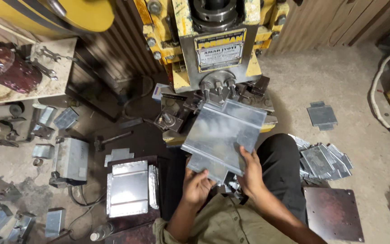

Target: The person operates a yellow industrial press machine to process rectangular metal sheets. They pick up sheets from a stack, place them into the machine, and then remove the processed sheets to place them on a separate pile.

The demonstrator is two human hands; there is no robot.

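Feeding a flat metal sheet point(222, 135) into the yellow press point(215, 49) appeared to be the step in hand — the sheet's far edge lay at the press bed, just below the bolts of the ram, while its near edge was still out over the person's lap.

The left hand point(197, 185) gripped the near lower corner of the sheet, fingers point(204, 177) curled closed around the edge from beneath. The right hand point(251, 174) held the near right edge, thumb on top and fingers closed under the sheet. Both hands were shut on the same piece; neither touched anything else.

By my judgement, the next move called for sliding the sheet squarely against the tooling and keeping it level, with both hands kept well back from under the ram — the chief hazard noted.

A stack of similar sheets point(129, 187) stood on a dark block to the person's left. A heap of smaller cut pieces point(323, 160) lay on the floor to the right, beside a rusty square plate point(335, 212). Spanners point(50, 56) rested on a worktop point(66, 79) at upper left.
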